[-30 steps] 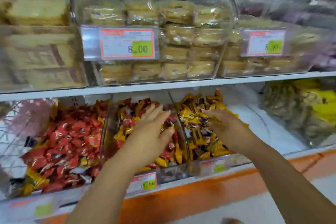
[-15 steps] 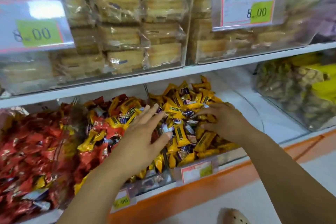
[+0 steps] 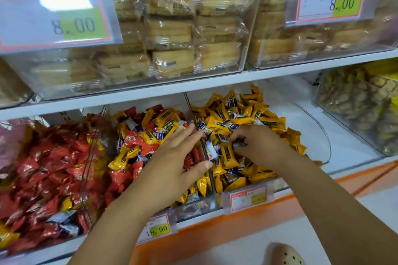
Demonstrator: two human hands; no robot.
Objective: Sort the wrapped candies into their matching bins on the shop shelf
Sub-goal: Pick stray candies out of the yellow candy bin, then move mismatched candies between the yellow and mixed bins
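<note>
Three clear bins stand on the lower shelf. The left bin [image 3: 88,146] holds mostly red wrapped candies [image 3: 49,170]. The middle bin [image 3: 193,208] holds red, yellow and dark candies mixed. The right bin [image 3: 321,133] holds mostly yellow candies [image 3: 228,122] with some dark blue ones. My left hand [image 3: 172,165] hovers flat over the middle bin with fingers spread and straight. My right hand [image 3: 258,146] reaches into the right bin, its fingertips pinching a small dark-wrapped candy [image 3: 239,143].
The upper shelf [image 3: 193,86] carries clear boxes of wrapped cakes [image 3: 172,28] with price tags reading 8.00. A bin of green-yellow snacks [image 3: 361,103] stands at the right. Price labels [image 3: 158,229] hang on the shelf front above an orange strip. A beige shoe [image 3: 284,255] shows below.
The view has closed in on the bins. My right hand has curled its fingers onto a dark candy in the right bin. My left hand stays spread over the middle bin.
</note>
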